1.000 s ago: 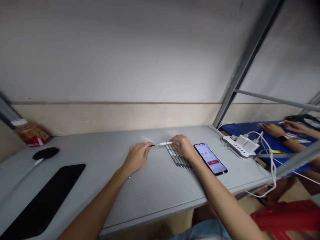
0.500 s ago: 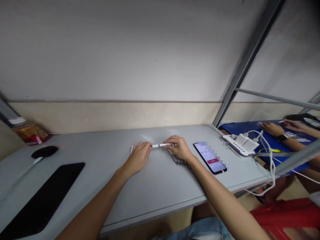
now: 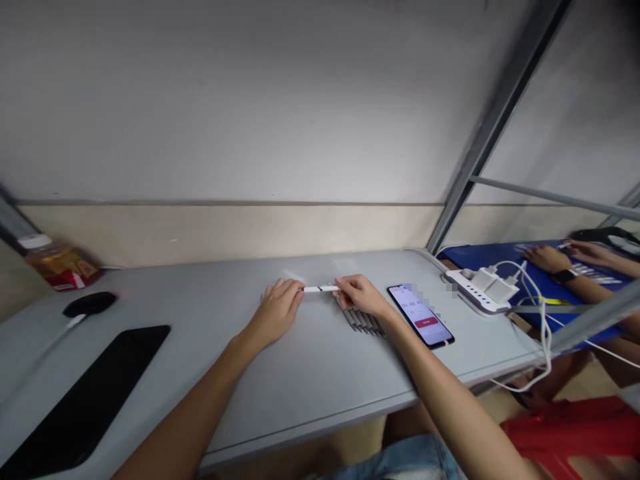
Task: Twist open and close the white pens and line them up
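Held level just above the grey desktop is a white pen (image 3: 314, 289) with a dark band near its middle. My left hand (image 3: 278, 310) pinches its left end, fingers closed. At its right end the thumb and fingers of my right hand (image 3: 361, 294) are closed on it. Beneath and in front of my right hand lies a row of several grey-tipped pens (image 3: 364, 323), side by side and partly hidden by that hand and wrist.
Right of the row lies a phone (image 3: 421, 316) with a lit timer screen, then a power strip (image 3: 477, 292) with white cables. On the left are a black mat (image 3: 90, 400), a round black pad (image 3: 90, 304) and a bottle (image 3: 63, 263). Another person's hands (image 3: 547, 259) work at the blue table.
The right hand has shifted slightly right along the pen, and the dark band now sits a little farther right. A white item beside the left hand is no longer visible.
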A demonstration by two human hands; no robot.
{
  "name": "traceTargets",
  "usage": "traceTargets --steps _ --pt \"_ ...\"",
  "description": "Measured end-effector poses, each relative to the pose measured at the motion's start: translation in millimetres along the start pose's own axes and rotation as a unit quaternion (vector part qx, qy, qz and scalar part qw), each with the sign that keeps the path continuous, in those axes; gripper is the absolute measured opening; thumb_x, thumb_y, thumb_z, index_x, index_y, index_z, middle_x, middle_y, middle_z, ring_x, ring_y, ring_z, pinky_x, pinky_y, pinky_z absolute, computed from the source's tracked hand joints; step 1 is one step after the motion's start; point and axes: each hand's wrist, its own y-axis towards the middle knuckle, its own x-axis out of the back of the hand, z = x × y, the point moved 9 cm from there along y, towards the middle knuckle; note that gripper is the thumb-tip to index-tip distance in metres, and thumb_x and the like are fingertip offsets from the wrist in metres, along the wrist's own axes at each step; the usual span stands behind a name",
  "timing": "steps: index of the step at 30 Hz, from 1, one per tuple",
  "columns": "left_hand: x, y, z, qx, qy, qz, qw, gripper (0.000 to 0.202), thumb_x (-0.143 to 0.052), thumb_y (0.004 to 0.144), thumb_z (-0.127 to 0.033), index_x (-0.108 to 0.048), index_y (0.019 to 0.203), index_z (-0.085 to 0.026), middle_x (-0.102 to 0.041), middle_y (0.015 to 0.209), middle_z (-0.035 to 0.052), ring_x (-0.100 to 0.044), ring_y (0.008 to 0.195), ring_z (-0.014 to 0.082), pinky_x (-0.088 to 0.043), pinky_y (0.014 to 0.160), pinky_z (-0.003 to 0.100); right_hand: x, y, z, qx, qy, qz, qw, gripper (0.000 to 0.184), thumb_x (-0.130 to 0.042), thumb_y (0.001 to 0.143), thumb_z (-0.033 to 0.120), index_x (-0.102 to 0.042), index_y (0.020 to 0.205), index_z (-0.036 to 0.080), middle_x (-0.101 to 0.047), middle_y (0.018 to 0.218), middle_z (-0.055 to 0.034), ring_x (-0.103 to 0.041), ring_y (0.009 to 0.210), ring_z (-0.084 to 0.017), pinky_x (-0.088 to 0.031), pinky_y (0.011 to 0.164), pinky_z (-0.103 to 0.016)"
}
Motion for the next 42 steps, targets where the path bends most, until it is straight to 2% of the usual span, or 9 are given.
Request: traceTargets --steps 9,13,17,21,26,30,34,39,42 --pt "-1.3 0.3 -3.8 -0.006 -0.007 0.008 1.000 0.029 -0.027 0.099 -0.033 -0.054 0.098 -0.022 -0.061 0.095 0.0042 -0.049 0.091 0.0206 -0.036 0.081 0.036 1.6 -1.3 -0.3 -0.004 -0.040 -0.004 0.999 0.043 -0.043 0.091 0.052 -0.059 0.072 0.017 -0.049 0.052 0.0031 -0.043 0.046 -0.010 -0.035 0.049 -0.022" --pt "-2.2 0.0 -2.9 -0.007 -0.010 0.009 1.000 0.029 -0.027 0.099 -0.033 -0.055 0.098 -0.022 -0.061 0.095 0.0043 -0.048 0.091 0.0206 -0.037 0.082 0.036 0.2 -1.8 4.8 0.022 -0.027 0.002 0.999 0.031 -0.062 0.081 0.048 -0.059 0.088 0.018 -0.055 0.061 0.0038 -0.049 0.052 -0.010 -0.038 0.051 -0.021" --pt "-4.4 -0.5 -4.3 -0.016 -0.008 0.015 1.000 0.030 -0.026 0.099 -0.033 -0.054 0.099 -0.023 -0.060 0.095 0.0043 -0.049 0.091 0.0205 -0.037 0.079 0.035 -0.6 -1.6 0.3 0.000 -0.028 0.005 1.000 0.047 -0.036 0.094 0.052 -0.059 0.075 0.016 -0.051 0.051 0.0024 -0.046 0.045 -0.010 -0.038 0.050 -0.022" --pt "-3.4 -0.7 -3.5 -0.019 -0.012 0.007 1.000 0.029 -0.027 0.099 -0.032 -0.054 0.098 -0.022 -0.059 0.093 0.0041 -0.049 0.089 0.0204 -0.038 0.079 0.035 -0.1 -2.3 5.9 0.029 -0.010 0.005 1.000 0.034 -0.063 0.082 0.046 -0.059 0.103 0.019 -0.056 0.064 0.0042 -0.051 0.053 -0.010 -0.040 0.052 -0.021" --pt "-5.7 -1.1 -1.9 -0.021 -0.015 0.011 1.000 0.030 -0.026 0.099 -0.031 -0.055 0.100 -0.023 -0.060 0.094 0.0042 -0.049 0.090 0.0204 -0.038 0.080 0.035 -1.1 -1.8 1.2 0.006 -0.038 0.007 0.999 0.045 -0.040 0.092 0.052 -0.060 0.074 0.016 -0.050 0.049 0.0031 -0.044 0.045 -0.010 -0.037 0.050 -0.023" --pt "-6.8 -1.4 0.4 -0.012 -0.001 0.008 1.000 0.031 -0.025 0.099 -0.031 -0.054 0.098 -0.023 -0.059 0.094 0.0044 -0.049 0.088 0.0203 -0.038 0.079 0.035 -1.9 -2.2 9.3 0.045 -0.038 0.001 0.998 0.032 -0.065 0.080 0.046 -0.059 0.095 0.019 -0.053 0.059 0.0051 -0.047 0.051 -0.010 -0.037 0.050 -0.021" --pt "-7.4 -1.1 -2.1 -0.020 -0.008 0.013 1.000 0.029 -0.025 0.099 -0.031 -0.053 0.098 -0.023 -0.059 0.094 0.0038 -0.049 0.090 0.0200 -0.038 0.081 0.035 -2.4 -1.9 4.7 0.023 -0.070 -0.004 0.997 0.043 -0.040 0.094 0.050 -0.057 0.072 0.017 -0.048 0.050 0.0033 -0.043 0.046 -0.010 -0.036 0.050 -0.023" --pt "-5.5 -1.0 1.7 -0.002 -0.016 0.017 1.000 0.029 -0.026 0.099 -0.032 -0.054 0.098 -0.023 -0.059 0.092 0.0032 -0.050 0.089 0.0197 -0.038 0.081 0.035 6.4 -4.9 20.1 0.100 -0.123 -0.060 0.986 0.034 -0.064 0.082 0.042 -0.062 0.107 0.020 -0.056 0.069 0.0026 -0.049 0.059 -0.011 -0.037 0.056 -0.022" --pt "-6.6 -1.3 5.2 0.009 -0.027 0.030 0.999 0.029 -0.027 0.099 -0.033 -0.054 0.095 -0.023 -0.058 0.085 0.0012 -0.052 0.083 0.0188 -0.038 0.079 0.034 2.5 -6.8 26.2 0.131 -0.196 -0.060 0.970 0.022 -0.057 0.088 0.037 -0.065 0.099 0.020 -0.061 0.073 0.0001 -0.051 0.063 -0.012 -0.037 0.061 -0.023"
